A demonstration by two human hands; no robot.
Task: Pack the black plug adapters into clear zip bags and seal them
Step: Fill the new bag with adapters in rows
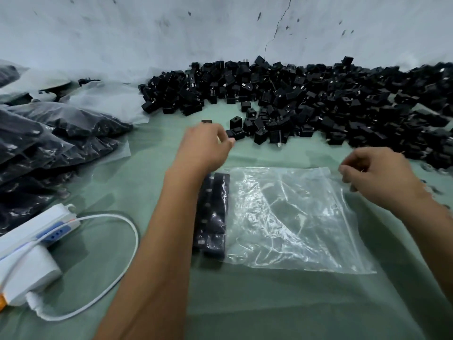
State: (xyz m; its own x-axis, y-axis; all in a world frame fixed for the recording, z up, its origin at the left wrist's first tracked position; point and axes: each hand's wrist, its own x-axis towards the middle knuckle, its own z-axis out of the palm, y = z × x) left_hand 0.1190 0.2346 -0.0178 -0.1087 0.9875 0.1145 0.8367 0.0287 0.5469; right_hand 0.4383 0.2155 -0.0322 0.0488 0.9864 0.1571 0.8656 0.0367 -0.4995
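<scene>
The left hand [204, 141] is reaching forward over the pale green cloth-covered surface [269, 303], fingers loosely curled and seemingly holding nothing, though the fingertips are partly hidden. Just beyond and to its right, the nearest loose black plastic plug adapters [236, 133] are sitting at the near fringe of the big heap of black plug adapters [318, 101] banked against the wall, so this hand is the closer one for the next pick. The right hand [377, 175] is hovering at the far right corner of the clear crinkled zip bag [294, 217], fingers bent at the zip edge; whether it is actually pinching the plastic, I cannot tell. The bag is lying flat between the two forearms, its zip strip running along the right side. Inside, at the closed left end, a neat double row of packed black adapters [213, 214] is lining up, long axis running away from the person. The rest of the bag is looking empty.
</scene>
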